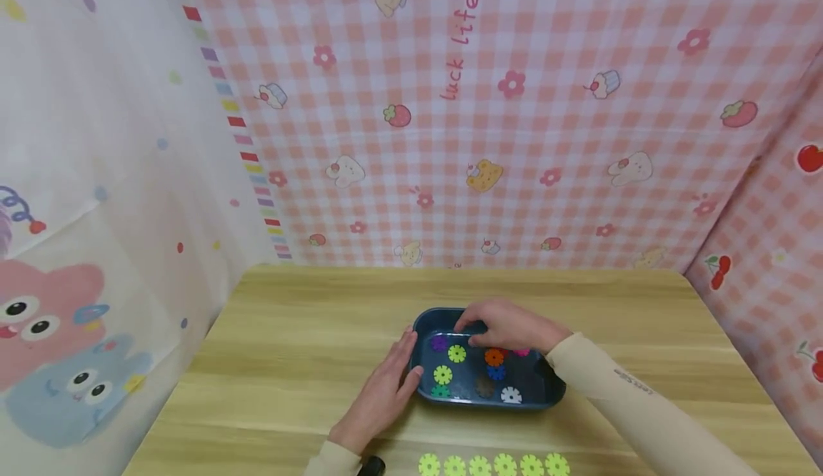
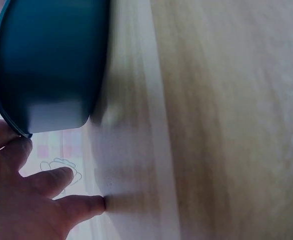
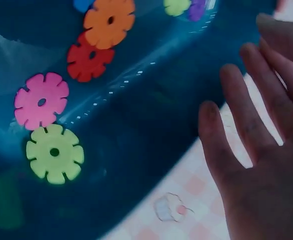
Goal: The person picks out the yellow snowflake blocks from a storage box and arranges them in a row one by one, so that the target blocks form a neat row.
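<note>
A dark blue tray (image 1: pixel 466 399) on the table holds several flat, notched plastic discs, among them an orange disc (image 1: pixel 494 357), a white disc (image 1: pixel 511 394), a pink disc (image 3: pixel 41 101) and a yellow-green disc (image 3: pixel 55 153). My left hand (image 1: pixel 379 394) touches the tray's left side with extended fingers, the thumb at the rim. In the left wrist view its fingers spread beside the tray's outer wall (image 2: pixel 51 65). My right hand (image 1: pixel 504 324) is over the back of the tray, fingers slightly bent. No disc shows between its fingers (image 3: pixel 241 100) in the right wrist view.
Several yellow-green discs (image 1: pixel 479 465) lie in a row along the front of the wooden table (image 1: pixel 289 354). A pink checked cloth (image 1: pixel 450 140) hangs behind the table, and a white printed cloth (image 1: pixel 128 176) hangs at the left.
</note>
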`<state>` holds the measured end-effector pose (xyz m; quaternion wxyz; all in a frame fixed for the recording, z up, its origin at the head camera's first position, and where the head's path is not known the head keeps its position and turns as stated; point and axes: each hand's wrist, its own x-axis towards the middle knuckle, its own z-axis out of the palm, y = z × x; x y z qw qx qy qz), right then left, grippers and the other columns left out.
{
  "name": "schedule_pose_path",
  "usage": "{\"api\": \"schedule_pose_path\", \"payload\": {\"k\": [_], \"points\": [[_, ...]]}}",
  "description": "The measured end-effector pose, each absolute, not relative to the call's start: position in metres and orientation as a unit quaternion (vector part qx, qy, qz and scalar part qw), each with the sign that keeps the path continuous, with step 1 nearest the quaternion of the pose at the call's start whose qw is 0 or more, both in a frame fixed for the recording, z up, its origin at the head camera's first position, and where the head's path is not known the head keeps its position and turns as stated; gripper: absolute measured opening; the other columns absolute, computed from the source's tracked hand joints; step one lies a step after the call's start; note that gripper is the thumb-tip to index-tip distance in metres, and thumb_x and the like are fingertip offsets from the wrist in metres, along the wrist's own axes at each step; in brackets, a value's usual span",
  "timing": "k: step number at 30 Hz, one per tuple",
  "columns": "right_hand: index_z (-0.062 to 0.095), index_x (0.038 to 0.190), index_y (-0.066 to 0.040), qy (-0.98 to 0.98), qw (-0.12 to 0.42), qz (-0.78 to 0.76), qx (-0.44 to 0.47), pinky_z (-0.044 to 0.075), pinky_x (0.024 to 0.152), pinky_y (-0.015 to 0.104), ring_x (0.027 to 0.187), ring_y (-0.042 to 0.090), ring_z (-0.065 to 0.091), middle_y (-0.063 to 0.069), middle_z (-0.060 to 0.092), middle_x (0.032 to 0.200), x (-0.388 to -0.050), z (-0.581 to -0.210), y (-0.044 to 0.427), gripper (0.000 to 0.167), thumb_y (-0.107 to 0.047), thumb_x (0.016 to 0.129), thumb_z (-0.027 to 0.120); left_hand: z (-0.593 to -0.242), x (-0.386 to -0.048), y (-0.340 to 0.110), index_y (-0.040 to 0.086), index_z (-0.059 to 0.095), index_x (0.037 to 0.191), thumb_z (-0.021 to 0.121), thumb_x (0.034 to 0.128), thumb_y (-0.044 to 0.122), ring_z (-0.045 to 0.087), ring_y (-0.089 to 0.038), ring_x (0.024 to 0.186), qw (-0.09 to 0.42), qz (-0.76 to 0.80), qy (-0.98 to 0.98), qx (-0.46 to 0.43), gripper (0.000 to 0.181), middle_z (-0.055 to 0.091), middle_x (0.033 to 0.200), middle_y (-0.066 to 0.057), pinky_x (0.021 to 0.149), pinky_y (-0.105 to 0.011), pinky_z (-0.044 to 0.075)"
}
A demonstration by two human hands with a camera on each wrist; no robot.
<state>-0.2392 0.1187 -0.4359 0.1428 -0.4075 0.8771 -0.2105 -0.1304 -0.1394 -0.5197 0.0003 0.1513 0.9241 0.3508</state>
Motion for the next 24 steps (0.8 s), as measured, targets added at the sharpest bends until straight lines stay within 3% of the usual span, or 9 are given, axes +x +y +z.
{"api": "schedule_pose_path", "payload": {"k": [13, 24], "points": [[0.075, 0.124, -0.010, 0.846, 0.199, -0.219, -0.443, 0.054, 0.104, 0.042, 0.119, 0.020, 0.064, 0.001, 0.070, 0.125, -0.256, -0.480, 0.109, 0.032, -0.015, 0.093, 0.080, -0.521, -0.130, -0.140, 0.009, 0.025, 0.165, 0.045, 0.1121, 0.030, 0.025, -0.036, 0.155, 0.008, 0.349, 0.925, 0.149, 0.061, 0.020, 0.172, -0.009, 0.122, -0.057, 0.028], [0.075, 0.122, -0.009, 0.850, 0.169, -0.192, -0.460, 0.056, 0.098, 0.035, 0.104, 0.012, 0.062, -0.002, 0.064, 0.116, -0.254, -0.492, 0.105, 0.033, -0.014, 0.090, 0.082, -0.521, -0.131, -0.139, 0.011, 0.025, 0.165, 0.046, 0.1120, 0.031, 0.023, -0.032, 0.156, 0.009, 0.355, 0.924, 0.143, 0.061, 0.019, 0.172, -0.004, 0.123, -0.054, 0.026]]}}
